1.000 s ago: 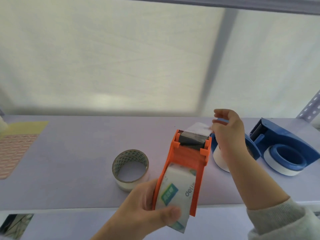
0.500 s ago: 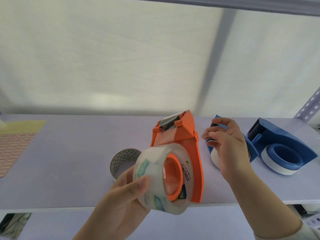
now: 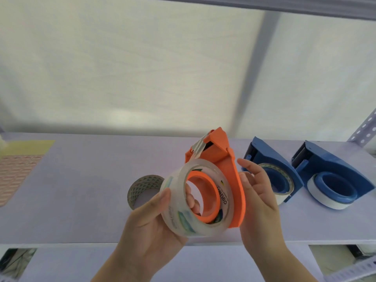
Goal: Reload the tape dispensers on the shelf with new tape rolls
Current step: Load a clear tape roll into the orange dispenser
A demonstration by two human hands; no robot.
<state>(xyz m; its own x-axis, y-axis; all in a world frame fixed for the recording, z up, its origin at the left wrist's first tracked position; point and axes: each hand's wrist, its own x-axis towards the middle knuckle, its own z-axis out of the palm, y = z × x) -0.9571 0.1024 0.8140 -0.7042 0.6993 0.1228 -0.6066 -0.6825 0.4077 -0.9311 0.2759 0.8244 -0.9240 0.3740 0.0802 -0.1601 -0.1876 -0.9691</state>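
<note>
An orange tape dispenser (image 3: 230,169) is held up above the shelf's front edge, with a clear tape roll (image 3: 179,212) seated on its orange hub. A strip of tape runs up to the cutter at its top. My left hand (image 3: 150,226) grips the roll, thumb on its outer face and fingers through the core. My right hand (image 3: 258,198) rests against the dispenser's back plate with fingers spread. Two blue dispensers (image 3: 272,169) (image 3: 333,176) stand on the shelf to the right, each loaded with a roll.
A spent cardboard core (image 3: 142,188) lies on the lilac shelf (image 3: 81,180) just left of my hands. A yellow and a red-patterned sheet (image 3: 18,161) lie at the far left. A perforated metal upright (image 3: 364,129) stands at the right, before a white backdrop.
The orange dispenser was turned from edge-on to side-on, showing the roll. My right hand left the tape end at the cutter and came down against the dispenser's back.
</note>
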